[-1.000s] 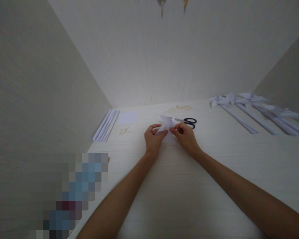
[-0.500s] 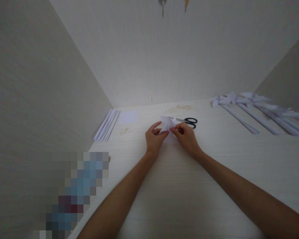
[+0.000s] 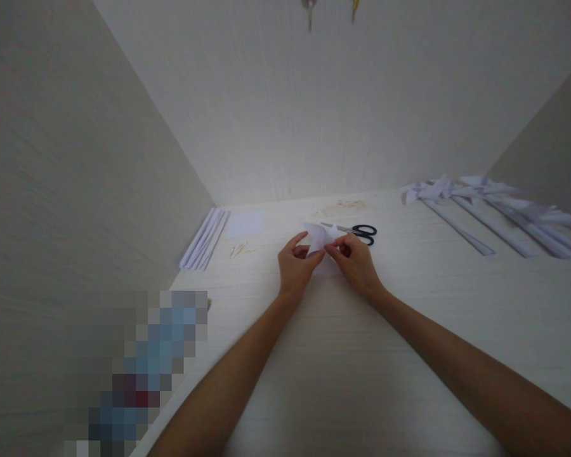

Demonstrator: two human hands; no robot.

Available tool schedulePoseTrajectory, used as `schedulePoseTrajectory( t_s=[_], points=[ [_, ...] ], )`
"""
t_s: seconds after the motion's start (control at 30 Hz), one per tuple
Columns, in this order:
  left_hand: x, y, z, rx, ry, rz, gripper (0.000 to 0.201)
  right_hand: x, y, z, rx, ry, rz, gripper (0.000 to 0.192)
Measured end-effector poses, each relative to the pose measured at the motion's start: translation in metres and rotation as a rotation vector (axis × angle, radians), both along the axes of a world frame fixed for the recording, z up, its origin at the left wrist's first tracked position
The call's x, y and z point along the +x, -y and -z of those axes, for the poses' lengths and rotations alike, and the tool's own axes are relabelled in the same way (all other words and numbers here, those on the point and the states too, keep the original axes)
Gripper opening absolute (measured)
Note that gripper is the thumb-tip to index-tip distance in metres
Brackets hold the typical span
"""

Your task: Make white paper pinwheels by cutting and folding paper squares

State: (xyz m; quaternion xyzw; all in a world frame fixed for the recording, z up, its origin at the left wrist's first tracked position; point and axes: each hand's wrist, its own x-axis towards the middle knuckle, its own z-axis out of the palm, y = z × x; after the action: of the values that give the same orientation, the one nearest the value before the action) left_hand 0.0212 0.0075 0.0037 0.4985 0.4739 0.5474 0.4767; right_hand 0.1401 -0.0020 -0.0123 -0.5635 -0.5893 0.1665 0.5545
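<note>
white paper (image 3: 320, 237), black-handled scissors (image 3: 361, 232), pale table (image 3: 361, 355)

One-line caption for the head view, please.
Both hands, left hand and right hand, pinch a folded white paper piece beside black-handled scissors.

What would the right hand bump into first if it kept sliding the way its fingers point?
The right hand points up and left, toward the left hand. It already pinches the folded white paper, so past that it would probably meet the left hand's fingertips, though depth is hard to judge.

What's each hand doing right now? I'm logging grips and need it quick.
Left hand: closed, pinching the folded white paper.
Right hand: closed, pinching the same paper from the other side.
</note>
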Motion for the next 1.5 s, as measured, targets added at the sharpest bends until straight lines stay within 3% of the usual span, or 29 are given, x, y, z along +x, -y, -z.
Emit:
schedulePoseTrajectory(
  t_s=[0.63, 0.9, 1.0, 1.23, 1.37, 1.5],
  points=[
    [-0.002, -0.006, 0.005, 0.035, -0.181, -0.073, 0.044, -0.001, 0.001, -0.002, -0.002, 0.103, -0.026, 0.012],
    [-0.003, -0.003, -0.005, 0.010, -0.210, -0.024, 0.041, 0.000, 0.002, -0.003, 0.019, 0.112, -0.071, 0.011],
    [-0.004, -0.004, -0.005, -0.015, -0.134, -0.043, 0.048, 0.000, 0.001, -0.003, -0.007, 0.004, -0.085, 0.009],
    [-0.006, -0.008, -0.001, -0.055, 0.167, -0.044, 0.064, 0.002, -0.001, -0.008, -0.153, -0.538, -0.263, 0.057],
    [-0.005, -0.006, -0.001, -0.053, 0.217, -0.015, 0.067, 0.001, 0.001, -0.010, -0.226, -0.668, -0.382, 0.056],
    [-0.004, -0.004, -0.001, -0.051, 0.195, -0.003, 0.065, 0.002, 0.001, -0.010, -0.242, -0.696, -0.376, 0.055]
  ],
)
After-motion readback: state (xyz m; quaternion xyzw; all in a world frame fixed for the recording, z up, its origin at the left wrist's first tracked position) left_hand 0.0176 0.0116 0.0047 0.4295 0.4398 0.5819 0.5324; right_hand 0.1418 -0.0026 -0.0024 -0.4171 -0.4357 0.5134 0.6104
